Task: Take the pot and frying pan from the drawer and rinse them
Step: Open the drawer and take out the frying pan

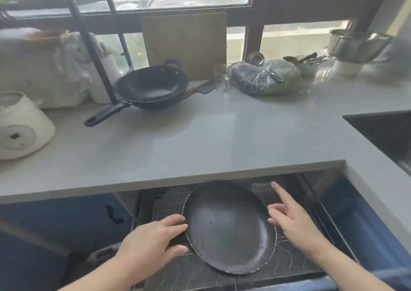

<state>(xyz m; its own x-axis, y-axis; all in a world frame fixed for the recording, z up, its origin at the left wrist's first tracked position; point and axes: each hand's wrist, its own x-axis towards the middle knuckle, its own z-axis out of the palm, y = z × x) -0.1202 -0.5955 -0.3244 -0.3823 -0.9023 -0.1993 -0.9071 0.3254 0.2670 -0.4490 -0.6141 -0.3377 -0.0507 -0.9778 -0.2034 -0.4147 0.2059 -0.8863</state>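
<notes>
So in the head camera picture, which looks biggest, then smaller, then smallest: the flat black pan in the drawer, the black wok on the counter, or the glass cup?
1. Flat black pan, though it is nearest the camera.
2. Black wok.
3. Glass cup.

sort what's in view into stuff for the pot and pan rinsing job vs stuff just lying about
For the job:
frying pan held over the open drawer by both hands, left and right
wok on the counter
sink

Lying about:
cutting board
cleaver
glass jug
bagged vegetables
rice cooker
</notes>
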